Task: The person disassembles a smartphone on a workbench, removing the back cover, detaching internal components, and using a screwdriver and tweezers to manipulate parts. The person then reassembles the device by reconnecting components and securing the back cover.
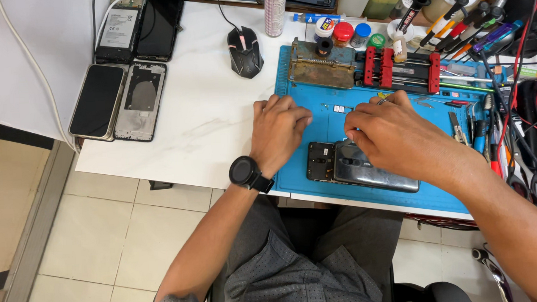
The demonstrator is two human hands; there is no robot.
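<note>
Pressing the grey opened smartphone (373, 172) under a curled right hand (393, 135) works best while the fisted, empty left hand (279, 128) steadies beside it on the blue mat (315, 116).

Near the centre of the frame, the left hand (279, 128), curled and wearing a black round wristwatch (245, 171), is resting on the blue rubber work mat (315, 116). Right of it, the right hand (393, 132) is pressing on an opened dark grey smartphone (364, 171). A black computer mouse (244, 52) is sitting on the white bench (196, 112) at upper centre.
</note>
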